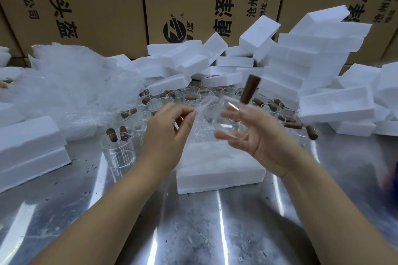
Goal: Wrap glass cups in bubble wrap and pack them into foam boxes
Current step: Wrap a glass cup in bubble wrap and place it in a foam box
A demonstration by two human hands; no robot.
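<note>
My right hand (256, 135) grips a clear glass cup (231, 118) tilted on its side, its brown wooden handle (249, 89) pointing up and away. My left hand (170, 133) pinches the edge of a sheet of bubble wrap (202, 118) between thumb and forefinger, right beside the cup. The sheet hangs down between both hands onto a white foam box (217, 168) lying on the metal table directly below.
Several more glass cups with wooden handles (120, 144) stand behind and left of the hands. A heap of bubble wrap (71, 84) lies at the left. White foam boxes (312, 66) are piled at the back and right, more at the left (28, 148). Cardboard cartons (193, 2) form the back wall.
</note>
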